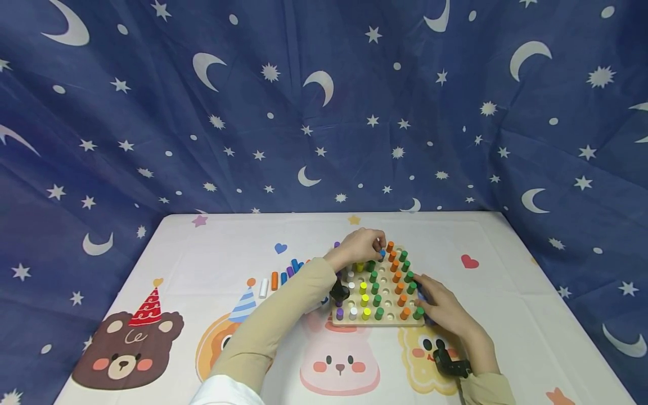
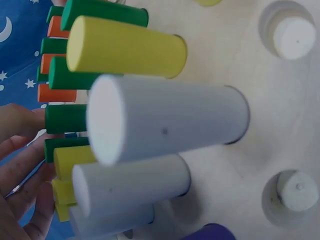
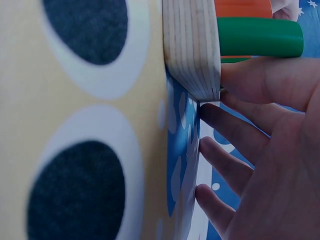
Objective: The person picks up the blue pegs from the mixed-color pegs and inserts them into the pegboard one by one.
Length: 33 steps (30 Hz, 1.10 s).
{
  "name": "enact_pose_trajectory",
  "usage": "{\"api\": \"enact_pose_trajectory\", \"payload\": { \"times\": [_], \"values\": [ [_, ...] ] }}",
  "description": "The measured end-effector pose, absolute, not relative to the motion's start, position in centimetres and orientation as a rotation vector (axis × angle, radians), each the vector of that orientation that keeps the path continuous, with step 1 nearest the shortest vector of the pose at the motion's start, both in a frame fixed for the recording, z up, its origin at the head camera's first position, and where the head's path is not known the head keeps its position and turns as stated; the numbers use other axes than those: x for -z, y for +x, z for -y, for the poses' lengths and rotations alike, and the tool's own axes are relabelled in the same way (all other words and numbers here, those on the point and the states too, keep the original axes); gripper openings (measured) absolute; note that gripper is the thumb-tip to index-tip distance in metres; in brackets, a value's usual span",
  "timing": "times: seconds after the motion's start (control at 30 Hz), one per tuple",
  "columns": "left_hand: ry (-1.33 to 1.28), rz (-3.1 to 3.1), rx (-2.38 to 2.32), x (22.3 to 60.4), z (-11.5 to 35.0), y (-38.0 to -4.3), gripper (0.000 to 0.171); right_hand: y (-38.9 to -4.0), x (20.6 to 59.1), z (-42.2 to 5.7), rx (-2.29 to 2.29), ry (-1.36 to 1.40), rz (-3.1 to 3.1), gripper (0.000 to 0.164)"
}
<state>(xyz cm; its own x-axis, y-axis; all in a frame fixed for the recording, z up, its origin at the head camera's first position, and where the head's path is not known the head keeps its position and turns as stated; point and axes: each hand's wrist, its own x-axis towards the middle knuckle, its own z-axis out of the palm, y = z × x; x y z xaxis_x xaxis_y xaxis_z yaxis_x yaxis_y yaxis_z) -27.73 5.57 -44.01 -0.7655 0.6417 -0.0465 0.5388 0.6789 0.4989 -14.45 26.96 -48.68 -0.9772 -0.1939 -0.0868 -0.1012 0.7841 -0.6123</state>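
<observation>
A wooden pegboard (image 1: 387, 323) lies on the table with rows of upright coloured pegs. My left hand (image 1: 360, 246) reaches over its far part, thumb and fingertips pinching a blue peg (image 1: 382, 255) between the green and orange columns. Empty holes run down that column nearer to me. White pegs (image 2: 170, 117) and a yellow peg (image 2: 127, 47) stand close to the left wrist camera. Along the board's right edge rests my right hand (image 1: 445, 306), its thumb (image 3: 270, 80) against the edge by a green peg (image 3: 260, 36) and its other fingers spread loosely.
Loose pegs, among them a white peg (image 1: 264, 288) and an orange peg (image 1: 274, 280), lie left of the board, partly behind my left sleeve (image 1: 278, 320). The tablecloth (image 1: 202, 247) has printed animals. A blue starry curtain (image 1: 324, 112) hangs behind the table.
</observation>
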Motion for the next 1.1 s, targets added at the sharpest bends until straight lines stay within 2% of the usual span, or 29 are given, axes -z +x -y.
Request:
{"api": "enact_pose_trajectory", "payload": {
  "times": [0.57,0.83,1.1],
  "values": [
    [0.949,-2.652,-0.895,42.6,-3.8,-27.0,0.022,-14.5,48.8,-27.1,0.972,-0.265,-2.823,0.057],
    [0.940,-2.646,-0.998,41.6,-2.7,-25.7,0.018,-14.4,48.8,-27.2,0.960,-0.254,-2.823,0.057],
    [0.952,-2.686,-1.069,40.9,-1.1,-24.0,0.022,-14.4,49.0,-27.1,0.966,-0.261,-2.825,0.057]
  ]
}}
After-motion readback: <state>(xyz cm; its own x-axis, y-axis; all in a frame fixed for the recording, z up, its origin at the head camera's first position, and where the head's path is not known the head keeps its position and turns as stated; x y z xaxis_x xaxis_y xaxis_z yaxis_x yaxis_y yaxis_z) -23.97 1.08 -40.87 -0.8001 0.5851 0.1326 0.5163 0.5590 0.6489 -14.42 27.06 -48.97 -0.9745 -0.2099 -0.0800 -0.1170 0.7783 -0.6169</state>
